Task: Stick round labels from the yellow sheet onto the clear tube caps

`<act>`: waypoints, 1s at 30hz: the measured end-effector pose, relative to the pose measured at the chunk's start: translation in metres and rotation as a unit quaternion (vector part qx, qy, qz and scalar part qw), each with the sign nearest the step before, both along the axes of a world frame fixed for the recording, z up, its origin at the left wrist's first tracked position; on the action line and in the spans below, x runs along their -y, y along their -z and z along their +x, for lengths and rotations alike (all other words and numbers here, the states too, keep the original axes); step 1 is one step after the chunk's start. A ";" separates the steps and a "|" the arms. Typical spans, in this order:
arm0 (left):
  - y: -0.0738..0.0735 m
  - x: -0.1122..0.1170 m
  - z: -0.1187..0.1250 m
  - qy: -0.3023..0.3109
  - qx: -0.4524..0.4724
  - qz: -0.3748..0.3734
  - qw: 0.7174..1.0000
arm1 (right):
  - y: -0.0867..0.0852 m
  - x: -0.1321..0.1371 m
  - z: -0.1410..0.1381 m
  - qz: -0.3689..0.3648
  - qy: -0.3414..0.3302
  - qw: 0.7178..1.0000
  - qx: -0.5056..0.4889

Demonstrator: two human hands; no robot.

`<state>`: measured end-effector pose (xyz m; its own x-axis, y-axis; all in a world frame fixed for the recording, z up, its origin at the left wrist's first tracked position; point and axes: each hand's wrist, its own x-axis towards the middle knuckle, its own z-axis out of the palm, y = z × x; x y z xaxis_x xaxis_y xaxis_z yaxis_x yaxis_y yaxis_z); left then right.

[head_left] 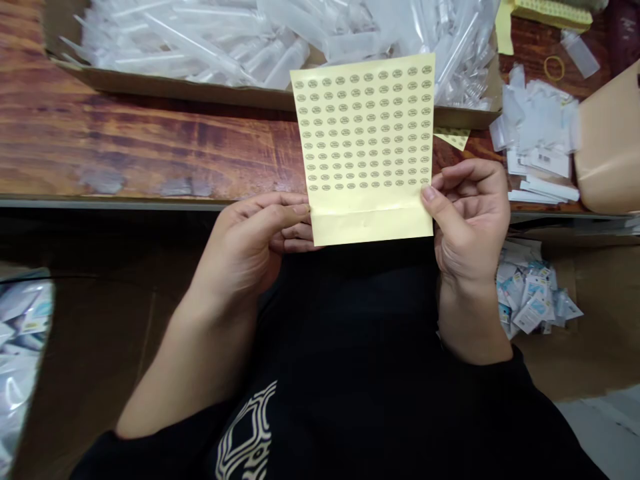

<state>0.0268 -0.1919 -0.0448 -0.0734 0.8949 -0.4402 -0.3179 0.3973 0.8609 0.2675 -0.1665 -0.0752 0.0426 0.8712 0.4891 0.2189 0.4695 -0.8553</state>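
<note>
Between my two hands is a pale yellow sticker sheet [367, 143] printed with rows of small oval labels. Its lower strip has no labels and shows a crease. My left hand [255, 233] pinches the lower left edge, thumb in front and fingers behind. On the opposite side, my right hand [470, 213] grips the lower right edge between thumb and fingers. The sheet is held up in front of the table edge and covers part of a cardboard tray [195, 83] behind it.
Clear plastic tubes or sleeves [225, 43] fill the tray. At the right lie small white cards [543, 127], a rubber band [554, 67], another yellow sheet stack [553, 13] and a tan container [610, 140]. Packaged items [533, 293] sit in a box below; more bags [23, 347] are at left.
</note>
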 end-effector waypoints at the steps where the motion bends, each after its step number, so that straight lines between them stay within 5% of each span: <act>1: 0.000 0.000 0.000 -0.001 0.001 -0.001 1.000 | 0.001 0.000 0.001 0.002 -0.003 1.000 0.002; 19: -0.002 0.002 -0.001 0.014 0.021 0.018 1.000 | 0.002 -0.001 0.002 0.036 0.009 0.996 0.087; 30: -0.003 0.003 -0.001 0.015 0.023 0.021 0.999 | 0.006 -0.004 0.005 0.038 -0.024 0.998 0.046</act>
<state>0.0255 -0.1950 -0.0417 -0.0276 0.9141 -0.4044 -0.3460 0.3709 0.8618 0.2721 -0.1627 -0.0807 -0.0468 0.8317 0.5533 0.2708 0.5437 -0.7944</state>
